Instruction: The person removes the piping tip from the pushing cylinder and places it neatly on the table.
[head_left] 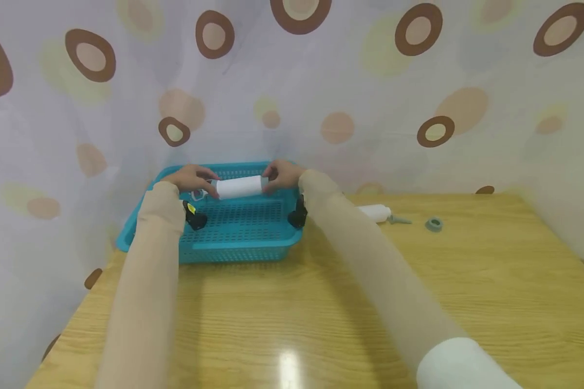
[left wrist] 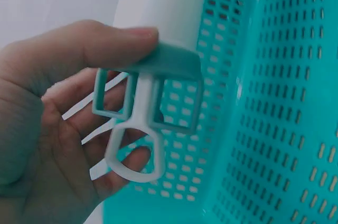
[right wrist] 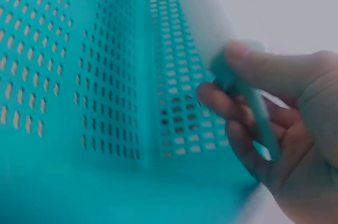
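Observation:
A white-barrelled icing syringe (head_left: pixel 240 187) lies almost level over the back of a turquoise perforated basket (head_left: pixel 238 245). My left hand (head_left: pixel 191 178) grips its plunger end. In the left wrist view, the thumb presses on the grey-green end cap (left wrist: pixel 171 61), and the white pull ring (left wrist: pixel 112 147) hangs below between square finger loops. At the other end my right hand (head_left: pixel 284 175) pinches the grey-green cap, thumb on top. The tapered nozzle (right wrist: pixel 260 115) points into that palm in the right wrist view. Part of each cap is hidden by fingers.
Right of the basket, a second white cylinder (head_left: pixel 376 212) lies on the wooden table (head_left: pixel 253 308), partly behind my right forearm. A grey-green nozzle (head_left: pixel 401 220) is at its end, and a grey ring (head_left: pixel 434 224) sits farther right. A patterned curtain (head_left: pixel 321 81) stands behind.

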Demonstrator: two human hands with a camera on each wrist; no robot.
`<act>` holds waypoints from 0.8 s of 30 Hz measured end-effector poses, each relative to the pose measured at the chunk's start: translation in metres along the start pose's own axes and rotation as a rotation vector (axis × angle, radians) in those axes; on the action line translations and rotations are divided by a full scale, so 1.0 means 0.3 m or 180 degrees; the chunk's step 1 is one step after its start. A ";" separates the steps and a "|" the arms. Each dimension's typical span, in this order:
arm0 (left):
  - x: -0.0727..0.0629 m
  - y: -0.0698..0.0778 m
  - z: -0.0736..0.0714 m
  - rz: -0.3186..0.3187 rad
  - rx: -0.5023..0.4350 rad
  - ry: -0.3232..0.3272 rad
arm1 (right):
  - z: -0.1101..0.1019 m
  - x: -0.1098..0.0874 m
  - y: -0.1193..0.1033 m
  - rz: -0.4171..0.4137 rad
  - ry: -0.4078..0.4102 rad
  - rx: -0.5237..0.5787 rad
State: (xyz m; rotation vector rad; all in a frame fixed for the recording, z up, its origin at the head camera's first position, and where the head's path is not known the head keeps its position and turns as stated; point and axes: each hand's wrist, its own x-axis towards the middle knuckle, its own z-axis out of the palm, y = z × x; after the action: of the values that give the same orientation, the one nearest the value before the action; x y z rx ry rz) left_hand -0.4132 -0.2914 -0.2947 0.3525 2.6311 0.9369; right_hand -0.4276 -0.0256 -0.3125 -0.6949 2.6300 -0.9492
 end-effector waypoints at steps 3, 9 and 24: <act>0.014 0.026 0.005 0.0193 -0.0058 0.0002 | -0.037 -0.037 0.026 -0.0034 0.0057 0.0161; 0.041 0.113 0.021 0.0377 0.0006 -0.0036 | -0.108 -0.108 0.083 -0.0074 0.0133 0.0375; 0.127 0.312 0.191 0.0666 -0.0177 -0.0052 | -0.233 -0.323 0.232 0.0288 0.0379 0.0697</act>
State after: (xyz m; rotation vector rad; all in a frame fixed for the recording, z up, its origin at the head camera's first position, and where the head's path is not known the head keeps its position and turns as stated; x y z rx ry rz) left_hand -0.4151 -0.1757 -0.2845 0.6285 2.5840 1.0642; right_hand -0.3967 0.1082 -0.2977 -0.4767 2.5775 -1.2624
